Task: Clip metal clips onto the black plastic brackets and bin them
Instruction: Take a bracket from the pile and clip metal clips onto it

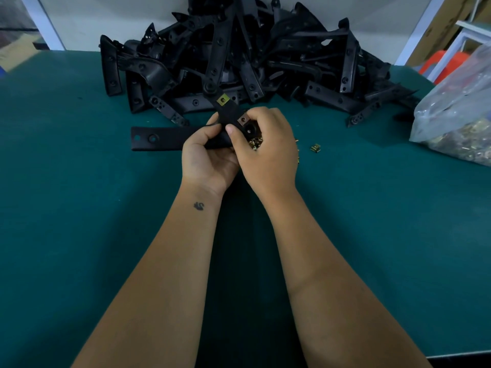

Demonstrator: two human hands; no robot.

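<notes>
a black bracket point(170, 138) is gripped by the left hand point(210, 158) above the green table point(79, 208), one clip point(223, 99) already seated. a second clip point(242, 120) is pinched onto it by the right hand point(268, 147). bracket pile point(239, 57) behind; loose clip point(315, 147) and clip bag point(457, 115) at right.

Your table point(79, 208) is dark teal; the bracket point(164, 138) you hold and the heap of brackets point(239, 57) behind are black; the clips on it point(223, 99) look brass-yellow and coppery; the loose clip point(315, 147) is gold; the bag point(457, 112) is clear, its contents brassy.
</notes>
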